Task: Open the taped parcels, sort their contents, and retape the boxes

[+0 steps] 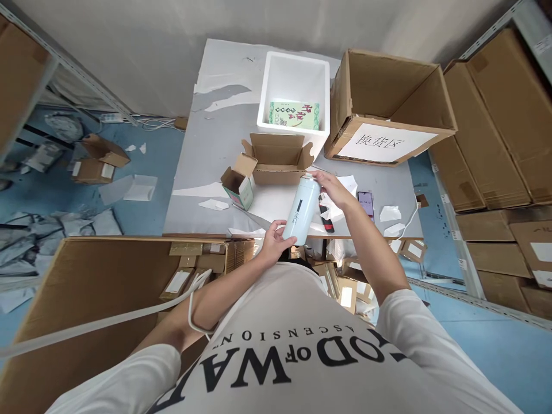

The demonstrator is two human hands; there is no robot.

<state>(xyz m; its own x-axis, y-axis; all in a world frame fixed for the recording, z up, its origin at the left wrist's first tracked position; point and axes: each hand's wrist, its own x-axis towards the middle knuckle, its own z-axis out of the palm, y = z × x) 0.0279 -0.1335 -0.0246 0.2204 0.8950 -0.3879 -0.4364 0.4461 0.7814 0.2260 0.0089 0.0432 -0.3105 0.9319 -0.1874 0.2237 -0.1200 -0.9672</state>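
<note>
A light blue insulated bottle (301, 211) with dark lettering is held between my two hands over the table's front edge, tilted, its cap end pointing away from me. My left hand (275, 242) grips the bottle's base, fingers on one side and thumb on the other. The fingers of my right hand (331, 188) are closed round the cap end. An open brown cardboard box (278, 175) lies just beyond the bottle. Left of that stands a small green carton (241, 187) with its flaps up. A red and black utility knife (326, 215) lies partly hidden beneath torn white paper (347, 187).
A white foam box (319, 135) holding a green printed packet (294, 115) stands at the back. To its right is a large cardboard box (390, 138) with a handwritten sign. A phone (365, 204) lies at right. A big open carton (121, 253) sits below left, crossed by a white tube (129, 316).
</note>
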